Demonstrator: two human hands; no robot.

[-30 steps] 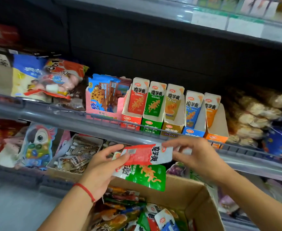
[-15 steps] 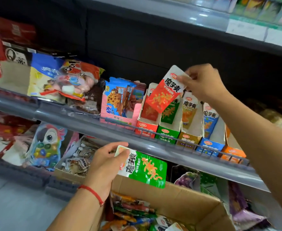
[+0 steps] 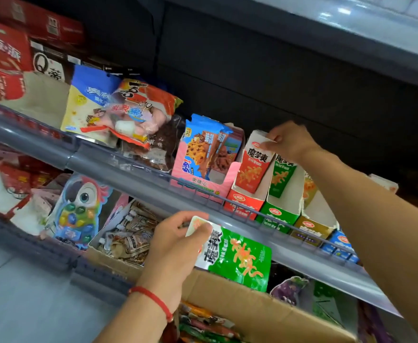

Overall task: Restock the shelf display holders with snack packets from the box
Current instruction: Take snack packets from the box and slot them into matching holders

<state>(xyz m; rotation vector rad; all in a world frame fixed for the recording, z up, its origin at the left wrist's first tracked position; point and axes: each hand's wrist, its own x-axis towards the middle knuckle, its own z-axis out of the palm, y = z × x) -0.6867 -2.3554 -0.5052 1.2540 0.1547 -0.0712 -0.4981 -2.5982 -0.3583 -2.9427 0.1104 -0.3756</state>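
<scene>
A row of small card display holders stands on the middle shelf: red (image 3: 243, 203), green (image 3: 278, 216), gold (image 3: 313, 230) and blue (image 3: 339, 245). My right hand (image 3: 289, 142) pinches the top of a red snack packet (image 3: 253, 164) that sits upright in the red holder. My left hand (image 3: 175, 246) grips a green snack packet (image 3: 240, 258) by its white end, below the shelf rail. The cardboard box (image 3: 252, 305) with several loose packets is under it at the bottom.
A grey shelf rail (image 3: 128, 167) runs diagonally across. A pink biscuit display box (image 3: 203, 174) stands left of the red holder, with bagged snacks (image 3: 118, 112) further left. The lower shelf holds a parrot toy pack (image 3: 79, 206) and a tray of sachets (image 3: 128, 236).
My right hand has lowered the red packet from above the holders down into the red holder. The left hand keeps the green packet in about the same place.
</scene>
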